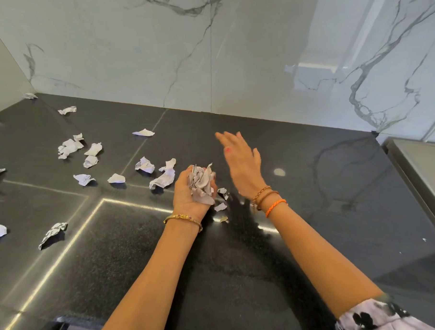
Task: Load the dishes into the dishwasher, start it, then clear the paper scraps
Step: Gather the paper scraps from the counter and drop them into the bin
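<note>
Scrap collection: spill risk at the full left hand.
Left hand (187, 193) grip clenched on a paper wad (202, 185); right hand (241, 163) released, fingers straight above the desk (313, 210). Overfilling may shed pieces; loose scraps (146, 165) lie leftward.

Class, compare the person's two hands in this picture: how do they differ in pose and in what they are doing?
The left hand grips a bunch of scraps, fingers curled round it; the right hand holds nothing, fingers straight. The left hand looks sharp, the right blurred. The left wrist wears a gold bangle, the right corded bracelets. Both hang over the dark counter.
</note>
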Available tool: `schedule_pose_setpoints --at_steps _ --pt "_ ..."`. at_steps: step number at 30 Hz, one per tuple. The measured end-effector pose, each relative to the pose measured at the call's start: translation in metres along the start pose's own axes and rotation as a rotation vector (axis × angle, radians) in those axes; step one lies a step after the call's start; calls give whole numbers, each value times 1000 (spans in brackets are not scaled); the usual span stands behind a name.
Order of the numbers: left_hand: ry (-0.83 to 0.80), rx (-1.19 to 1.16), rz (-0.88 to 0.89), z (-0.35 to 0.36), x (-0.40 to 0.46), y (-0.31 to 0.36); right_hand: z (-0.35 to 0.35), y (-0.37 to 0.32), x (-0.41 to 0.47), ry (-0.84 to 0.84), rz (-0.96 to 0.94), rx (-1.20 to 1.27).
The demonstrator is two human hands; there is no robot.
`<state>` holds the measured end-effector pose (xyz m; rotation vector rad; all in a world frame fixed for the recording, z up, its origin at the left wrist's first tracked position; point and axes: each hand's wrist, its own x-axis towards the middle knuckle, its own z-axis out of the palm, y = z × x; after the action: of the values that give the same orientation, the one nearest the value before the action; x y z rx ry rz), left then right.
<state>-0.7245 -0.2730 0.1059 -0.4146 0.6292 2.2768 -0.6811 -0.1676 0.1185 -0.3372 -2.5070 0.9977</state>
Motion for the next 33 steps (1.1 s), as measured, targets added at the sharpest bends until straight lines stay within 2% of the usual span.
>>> schedule_pose_setpoints --at_steps 2,4,7,9,13,16,20,25,29,33 --pt "50 1 29 -1 -4 3 -10 11 -1 -15 156 158" --pt "58 6 57 -3 -8 6 -10 20 -10 -177 210 20" --pt "31 -1 92 -6 -16 12 3 28 -28 -379 130 -246" --pt "31 9 135 -9 -22 16 10 22 -45 -448 48 -300" --pt "63 -13 227 -21 -40 25 24 7 -70 -430 -153 -350" --pt "72 -57 283 -32 -53 30 43 0 -70 -426 -209 -392" --pt "73 -103 301 -46 -65 36 67 -8 -56 -409 -177 -444" --pt "94 -101 316 -54 -63 62 95 -18 -29 -313 -128 -376" --pt "117 -55 317 -51 -49 99 120 -33 3 -224 -66 -337" --pt "143 -26 346 -57 -38 140 145 -52 40 -231 -18 -273"
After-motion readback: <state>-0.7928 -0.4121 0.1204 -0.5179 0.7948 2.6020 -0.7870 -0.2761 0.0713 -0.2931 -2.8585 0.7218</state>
